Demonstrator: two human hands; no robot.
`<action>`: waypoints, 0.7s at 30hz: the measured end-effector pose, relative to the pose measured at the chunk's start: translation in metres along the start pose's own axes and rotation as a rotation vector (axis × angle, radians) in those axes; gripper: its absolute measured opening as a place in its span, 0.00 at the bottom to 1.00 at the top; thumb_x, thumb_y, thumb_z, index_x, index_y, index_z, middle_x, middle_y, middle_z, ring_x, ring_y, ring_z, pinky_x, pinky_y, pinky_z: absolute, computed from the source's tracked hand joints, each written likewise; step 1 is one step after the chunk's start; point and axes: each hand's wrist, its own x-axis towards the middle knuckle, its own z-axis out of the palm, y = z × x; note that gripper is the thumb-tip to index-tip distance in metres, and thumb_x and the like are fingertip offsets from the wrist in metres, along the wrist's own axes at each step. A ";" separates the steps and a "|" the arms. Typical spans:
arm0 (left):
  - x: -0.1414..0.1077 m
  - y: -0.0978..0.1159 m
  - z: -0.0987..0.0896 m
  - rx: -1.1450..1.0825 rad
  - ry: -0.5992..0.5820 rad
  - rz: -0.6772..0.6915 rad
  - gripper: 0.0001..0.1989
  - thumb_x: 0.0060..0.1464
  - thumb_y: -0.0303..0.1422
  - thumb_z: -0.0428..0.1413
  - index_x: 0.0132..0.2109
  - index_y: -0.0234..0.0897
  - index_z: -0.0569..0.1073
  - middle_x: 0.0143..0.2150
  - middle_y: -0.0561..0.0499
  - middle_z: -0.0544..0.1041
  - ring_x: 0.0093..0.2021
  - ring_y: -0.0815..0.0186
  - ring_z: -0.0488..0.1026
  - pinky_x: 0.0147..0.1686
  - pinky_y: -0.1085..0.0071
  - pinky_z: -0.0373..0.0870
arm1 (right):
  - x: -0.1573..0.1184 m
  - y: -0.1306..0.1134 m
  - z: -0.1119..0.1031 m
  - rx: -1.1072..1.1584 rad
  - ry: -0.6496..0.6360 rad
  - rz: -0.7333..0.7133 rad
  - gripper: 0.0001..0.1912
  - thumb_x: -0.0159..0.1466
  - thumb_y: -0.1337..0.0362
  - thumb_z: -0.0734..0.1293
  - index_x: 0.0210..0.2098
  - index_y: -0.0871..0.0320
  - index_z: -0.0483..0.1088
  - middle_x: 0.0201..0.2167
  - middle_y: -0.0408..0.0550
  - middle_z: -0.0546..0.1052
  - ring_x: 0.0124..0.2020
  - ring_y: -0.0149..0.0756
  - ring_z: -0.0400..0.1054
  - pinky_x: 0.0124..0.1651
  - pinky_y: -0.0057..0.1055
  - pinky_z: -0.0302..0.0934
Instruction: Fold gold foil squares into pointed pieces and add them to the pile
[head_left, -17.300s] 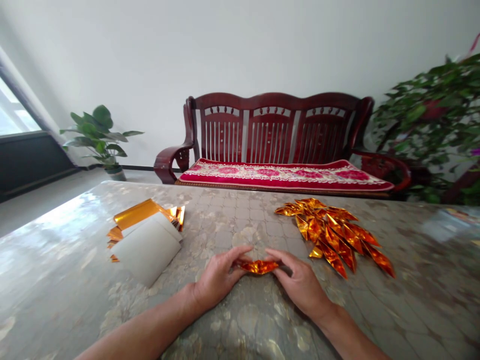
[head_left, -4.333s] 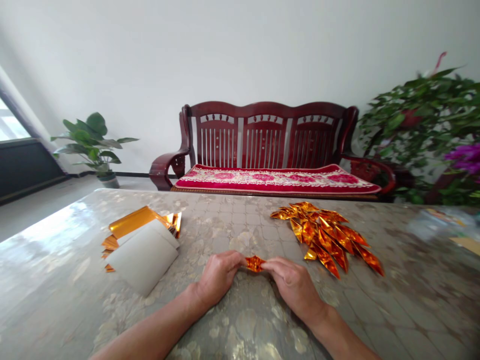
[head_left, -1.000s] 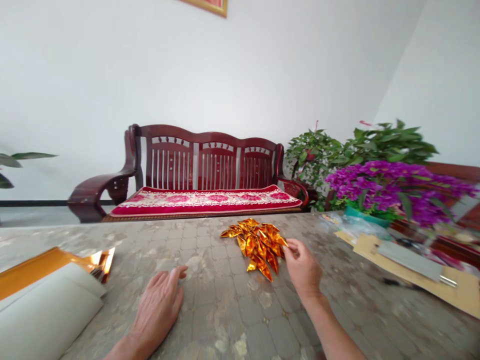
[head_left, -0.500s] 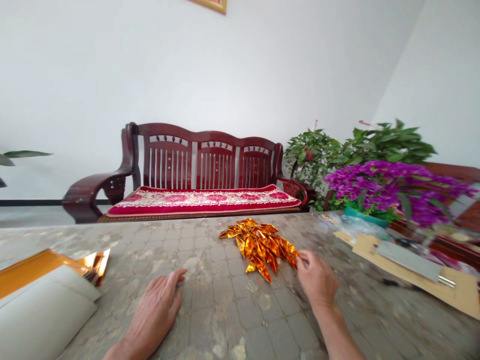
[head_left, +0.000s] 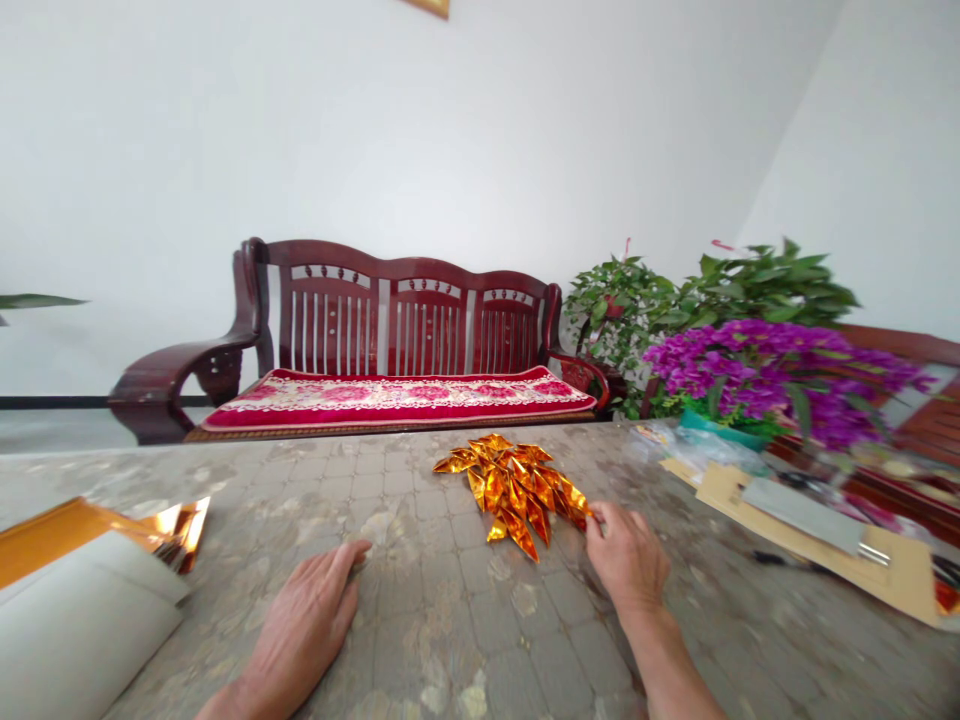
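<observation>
A pile of pointed, folded gold foil pieces [head_left: 517,490] lies on the patterned tablecloth [head_left: 420,620], right of the middle. At the pile's right edge, my right hand [head_left: 628,560] pinches the tip of one folded piece [head_left: 576,508] between thumb and fingers. This piece still lies against the others. My left hand [head_left: 307,615] rests on the cloth to the left of the pile, apart from it. Its fingers lie loosely stretched out and hold nothing.
Gold foil sheets [head_left: 56,535] and grey-white paper [head_left: 90,620] lie at the left. On the right are a clipboard [head_left: 817,535], a clear plastic bag [head_left: 709,450] and purple flowers [head_left: 772,375]. A dark red wooden bench [head_left: 326,310] stands beyond the table.
The whole view has shifted slightly, as the camera turned a little. Both hands keep nearly the same pose, and the right one stays at the pile's right edge.
</observation>
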 end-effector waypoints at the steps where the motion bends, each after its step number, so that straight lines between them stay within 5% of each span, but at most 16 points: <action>1: 0.000 0.000 0.000 -0.006 -0.004 -0.003 0.14 0.61 0.30 0.46 0.52 0.43 0.70 0.44 0.49 0.81 0.45 0.60 0.78 0.48 0.63 0.73 | 0.000 0.000 0.000 -0.002 -0.003 -0.008 0.08 0.62 0.65 0.64 0.33 0.53 0.76 0.26 0.48 0.75 0.31 0.40 0.64 0.31 0.32 0.48; 21: 0.003 0.008 -0.009 -0.013 -0.054 -0.018 0.14 0.61 0.30 0.46 0.51 0.42 0.71 0.45 0.48 0.81 0.46 0.60 0.79 0.47 0.61 0.74 | -0.005 0.006 0.011 0.071 -0.051 -0.055 0.07 0.63 0.64 0.64 0.34 0.53 0.76 0.33 0.46 0.80 0.37 0.41 0.66 0.38 0.33 0.53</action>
